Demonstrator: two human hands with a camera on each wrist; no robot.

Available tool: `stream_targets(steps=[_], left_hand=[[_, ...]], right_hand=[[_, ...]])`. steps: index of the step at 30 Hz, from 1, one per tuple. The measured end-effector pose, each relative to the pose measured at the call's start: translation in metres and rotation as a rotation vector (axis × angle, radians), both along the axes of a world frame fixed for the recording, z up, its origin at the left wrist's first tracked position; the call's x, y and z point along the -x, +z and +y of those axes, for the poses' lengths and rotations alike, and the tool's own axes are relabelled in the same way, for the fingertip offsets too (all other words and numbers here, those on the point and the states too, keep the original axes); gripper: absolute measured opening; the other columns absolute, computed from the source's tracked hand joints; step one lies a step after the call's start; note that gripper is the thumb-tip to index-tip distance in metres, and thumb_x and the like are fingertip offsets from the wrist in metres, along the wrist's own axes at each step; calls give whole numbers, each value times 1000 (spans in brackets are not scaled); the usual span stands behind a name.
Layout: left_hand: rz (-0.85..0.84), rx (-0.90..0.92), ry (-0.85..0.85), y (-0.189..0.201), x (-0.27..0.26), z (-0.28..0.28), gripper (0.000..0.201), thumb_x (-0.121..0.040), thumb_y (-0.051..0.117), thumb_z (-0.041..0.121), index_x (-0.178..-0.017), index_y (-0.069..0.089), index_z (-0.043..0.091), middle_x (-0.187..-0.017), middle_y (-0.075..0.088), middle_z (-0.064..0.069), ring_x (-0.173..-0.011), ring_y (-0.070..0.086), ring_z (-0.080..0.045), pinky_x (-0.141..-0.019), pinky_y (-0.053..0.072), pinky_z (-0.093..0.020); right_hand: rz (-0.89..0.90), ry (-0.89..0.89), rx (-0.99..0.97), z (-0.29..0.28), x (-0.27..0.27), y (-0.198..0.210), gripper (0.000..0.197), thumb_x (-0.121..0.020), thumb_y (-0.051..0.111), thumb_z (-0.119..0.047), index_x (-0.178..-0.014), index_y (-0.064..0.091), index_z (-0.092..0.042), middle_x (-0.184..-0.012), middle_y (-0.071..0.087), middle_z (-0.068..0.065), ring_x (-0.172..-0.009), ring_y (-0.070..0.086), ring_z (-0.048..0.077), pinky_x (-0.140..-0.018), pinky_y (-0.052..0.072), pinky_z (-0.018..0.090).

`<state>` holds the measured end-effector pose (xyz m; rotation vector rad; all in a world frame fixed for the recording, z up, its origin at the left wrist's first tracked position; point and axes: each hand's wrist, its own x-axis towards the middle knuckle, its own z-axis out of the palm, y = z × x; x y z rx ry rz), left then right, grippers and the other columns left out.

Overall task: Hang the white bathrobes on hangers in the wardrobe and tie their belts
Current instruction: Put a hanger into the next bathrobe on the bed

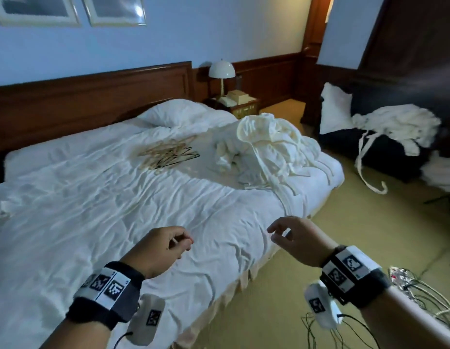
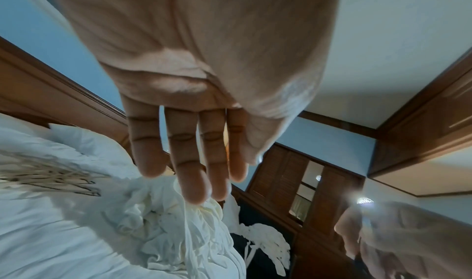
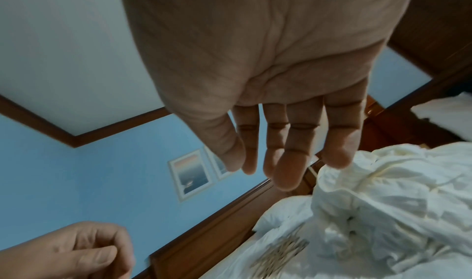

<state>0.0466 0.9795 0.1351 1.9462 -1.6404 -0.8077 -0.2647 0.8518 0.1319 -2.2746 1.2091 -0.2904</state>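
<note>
1. Left hand (image 1: 158, 250) held over the near part of the bed (image 1: 93, 197), holding nothing; loosely curled in the head view, fingers (image 2: 189, 162) nearly straight and relaxed in its own wrist view.
2. Right hand (image 1: 298, 239) out over the bed's near right edge, also holding nothing, fingers (image 3: 288, 158) relaxed and slightly spread.
3. Both hands apart from each other, touching neither sheet nor cloth; marker bands on both wrists.
4. Well beyond the hands, on the far right part of the bed: a crumpled heap of white bathrobes (image 1: 269, 144), with loose belts (image 1: 277, 177) trailing over the sheet toward the mattress edge.
5. Just left of that heap, apart from it: a pile of hangers (image 1: 168, 153), pale wood with dark wire, lying flat on the sheet.
6. A pillow (image 1: 173, 113) at the head of the bed, against the wooden headboard (image 1: 88, 96).
7. Past the bed's far corner: a nightstand with a white domed lamp (image 1: 222, 69).
8. At right, across the carpet: a dark armchair (image 1: 385, 149) with another white heap of bathrobe cloth (image 1: 400, 124) on it, one strap hanging to the floor.
9. Thin cables (image 1: 420, 293) on the carpet near the right wrist.
</note>
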Motion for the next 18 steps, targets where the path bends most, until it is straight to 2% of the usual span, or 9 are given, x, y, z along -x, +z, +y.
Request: stream_targets(steps=[3,6,10,14,18], left_hand=[[8,10,-88,-7,-19,-91,11,-94,59,27,-88,68,28,-82,71,14,-71,66,-6,-73,56,-28],[0,-26,-202,2,-24,-174,12,-95,58,25,-89,68,27,-82,72,11,-71,66,-8,-72,55,-25],[-27,26,-291,12,-21,-293,12,-93,60,23,-87,69,26,-80,71,14,-69,66,-7,-71,55,-25],[-23,36,-336,1,0,-388,11,-92,59,25,-88,68,30,-80,71,18,-68,65,-4,-69,52,-21],[-7,4,-290,-28,21,-458,14,-93,58,24,-87,68,32,-80,71,18,-69,66,-4,-69,53,-20]], right_hand=[[-34,-124,12,-59,-4,-3,9,-91,61,-31,-99,64,-34,-90,62,-15,-71,59,2,-64,42,11],[-46,-212,1,-107,-8,4,10,-91,61,-30,-95,61,-39,-86,62,-16,-72,59,1,-61,39,8],[-54,-308,32,-175,-1,17,11,-90,63,-28,-95,65,-36,-86,63,-16,-74,59,0,-62,38,6],[-28,-365,27,-242,30,9,10,-90,63,-25,-95,67,-33,-85,64,-16,-78,57,-3,-62,39,6],[54,-333,17,-329,71,-6,11,-92,60,-30,-94,63,-41,-88,63,-18,-76,57,-5,-63,40,8]])
